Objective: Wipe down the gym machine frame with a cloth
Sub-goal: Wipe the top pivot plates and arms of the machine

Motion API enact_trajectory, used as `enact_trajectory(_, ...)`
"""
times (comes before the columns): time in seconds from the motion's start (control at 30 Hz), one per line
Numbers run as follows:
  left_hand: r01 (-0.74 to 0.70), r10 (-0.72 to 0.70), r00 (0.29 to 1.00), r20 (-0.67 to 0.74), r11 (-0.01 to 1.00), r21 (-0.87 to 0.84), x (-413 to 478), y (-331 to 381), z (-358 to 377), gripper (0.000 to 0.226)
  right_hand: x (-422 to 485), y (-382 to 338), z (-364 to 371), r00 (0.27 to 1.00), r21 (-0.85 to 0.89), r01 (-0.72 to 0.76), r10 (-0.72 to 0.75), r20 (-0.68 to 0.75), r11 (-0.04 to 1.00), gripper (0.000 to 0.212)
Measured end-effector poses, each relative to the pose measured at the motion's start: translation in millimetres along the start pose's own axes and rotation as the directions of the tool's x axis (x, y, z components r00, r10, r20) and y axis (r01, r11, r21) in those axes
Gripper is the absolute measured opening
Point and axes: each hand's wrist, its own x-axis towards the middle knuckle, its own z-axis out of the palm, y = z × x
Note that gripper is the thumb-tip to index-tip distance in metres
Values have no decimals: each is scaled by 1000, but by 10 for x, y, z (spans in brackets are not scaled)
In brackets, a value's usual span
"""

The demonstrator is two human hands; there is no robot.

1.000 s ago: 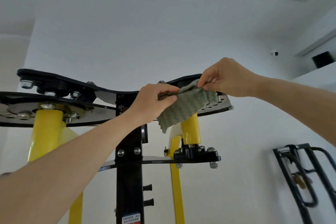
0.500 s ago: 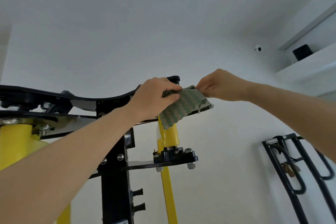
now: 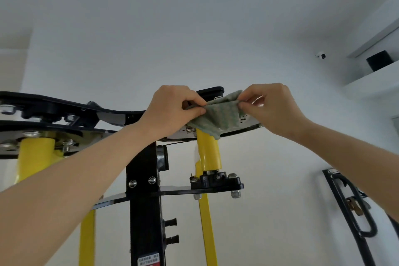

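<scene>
Stretching between the two grips, the green cloth (image 3: 222, 114) drapes over the frame's top plate (image 3: 248, 128), left hand (image 3: 172, 110) and right hand (image 3: 272, 108) each pinching an upper edge.

- We take this for a gym or training room: a black gym machine frame (image 3: 142, 201) rises before us, with bolted plates and yellow posts (image 3: 208, 153).
- By the right wall we see a black metal rack (image 3: 338, 198) with a looped bar.
- We note bare white walls, a security camera (image 3: 321, 55) high in the corner, and a dark box (image 3: 379, 60) on a white ledge (image 3: 371, 81).
</scene>
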Motion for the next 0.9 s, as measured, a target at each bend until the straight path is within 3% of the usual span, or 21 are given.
enact_trajectory(0.1,243,-238,970,51,935,-259,-163,-34,-67,13,-73,-141,141,1000,85,-21,23,-19,996,13)
enact_trajectory(0.2,485,-470,866,172,703,-521,-431,-31,-17,15,-197,-266,374,996,159,-88,85,29,983,15)
enact_trajectory(0.27,589,-589,776,224,552,-590,-614,-39,66,13,-314,-335,575,975,224,-187,153,160,956,18)
enact_trajectory(0.33,644,-685,676,273,369,-670,-771,-60,142,10,-438,-414,799,921,286,-297,196,335,911,36)
enact_trajectory(0.4,661,-720,605,340,216,-719,-911,-96,178,10,-529,-495,1016,891,303,-318,174,419,898,48)
enact_trajectory(0.5,670,-724,570,388,136,-729,-1110,-198,133,7,-589,-592,1296,875,396,-359,157,459,845,44)
enact_trajectory(0.6,700,-739,567,364,199,-686,-1283,-325,-61,13,-585,-700,1568,853,432,-460,251,457,776,32)
enact_trajectory(0.67,709,-740,606,292,337,-620,-1380,-394,-232,16,-544,-777,1772,817,492,-564,359,452,664,22)
enact_trajectory(0.77,614,-625,780,28,756,-228,-1523,-492,-529,17,-420,-884,2117,713,605,-690,515,476,398,18)
enact_trajectory(0.8,537,-541,840,-45,840,-74,-1566,-493,-654,19,-379,-914,2238,680,634,-706,553,482,316,19)
enact_trajectory(0.9,321,-291,944,-157,921,221,-1656,-503,-1050,24,-239,-995,2581,566,691,-720,636,524,71,20)
